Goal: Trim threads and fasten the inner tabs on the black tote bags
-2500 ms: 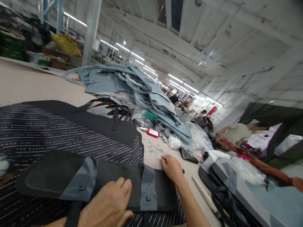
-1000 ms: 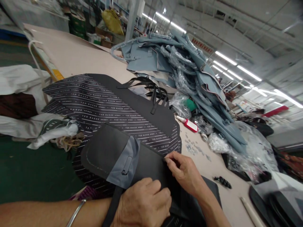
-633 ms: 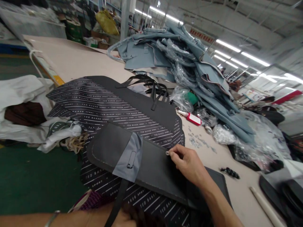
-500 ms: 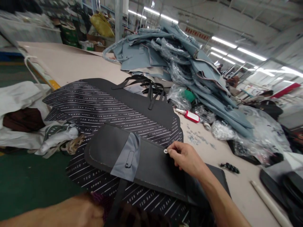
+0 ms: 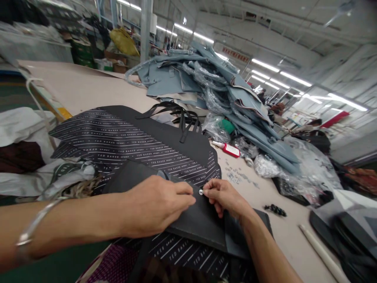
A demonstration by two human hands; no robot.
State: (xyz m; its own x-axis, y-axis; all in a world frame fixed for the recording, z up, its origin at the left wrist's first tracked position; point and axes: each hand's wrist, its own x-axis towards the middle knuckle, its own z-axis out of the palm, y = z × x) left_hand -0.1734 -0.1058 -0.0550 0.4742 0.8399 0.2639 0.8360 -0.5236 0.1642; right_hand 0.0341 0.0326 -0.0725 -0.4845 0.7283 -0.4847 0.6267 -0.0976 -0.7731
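Note:
In the head view, my right hand (image 5: 224, 196) pinches a small round metal washer (image 5: 200, 192) between thumb and fingertips, close above a dark grey bag panel (image 5: 197, 220). Just left of the washer is my left hand (image 5: 159, 204), its fingers drawn together over the same panel; whatever they may hold is hidden. The left hand and forearm cover much of the panel's left part. Under it lies black lining fabric (image 5: 129, 137) with white stripes and lettering. Black straps (image 5: 176, 112) rest at the far side of this fabric.
Loose small metal pieces (image 5: 235, 173) lie on the table (image 5: 285, 228) to the right, near a red-and-white bottle (image 5: 231, 150). Behind is a tall pile of blue-grey bags (image 5: 218, 90) with plastic wrap. A pale rod (image 5: 321, 253) and black straps lie at right.
My left hand has come up from the lower left to beside the washer, covering the grey strip on the panel. My right hand keeps its pinch on the washer. The view has shifted slightly.

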